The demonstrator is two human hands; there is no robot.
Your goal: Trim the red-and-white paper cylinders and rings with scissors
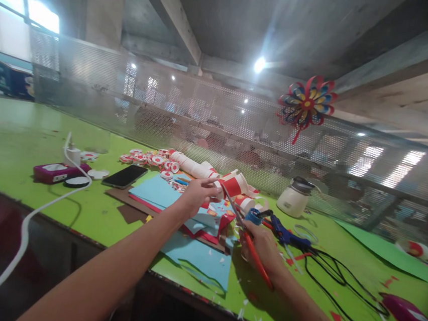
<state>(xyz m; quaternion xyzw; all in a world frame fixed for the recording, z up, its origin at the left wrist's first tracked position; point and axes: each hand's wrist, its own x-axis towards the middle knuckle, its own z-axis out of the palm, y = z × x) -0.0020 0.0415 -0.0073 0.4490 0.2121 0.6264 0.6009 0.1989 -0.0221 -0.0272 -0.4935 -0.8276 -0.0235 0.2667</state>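
Note:
My left hand (195,197) reaches over the pile of coloured paper, its fingers closed on the edge of a red-and-white paper cup (236,184). Scissors (251,250) with orange-red handles are in my right hand (264,244), their blades pointing up toward the cup, close to its side. Whether the blades touch the cup is hard to make out. Beneath my left hand lie light blue sheets (153,195) over red and brown ones, with small paper scraps on top. A blue roll-shaped object (254,216) stands just past my right hand.
A blue glue gun (286,234) with a black cord lies to the right. White stacked paper cups (193,166) and red-and-white discs (149,158) lie behind the paper. A phone (125,176), a purple power strip (56,173) and a cream jug (294,197) stand around, before a perforated metal screen (211,110).

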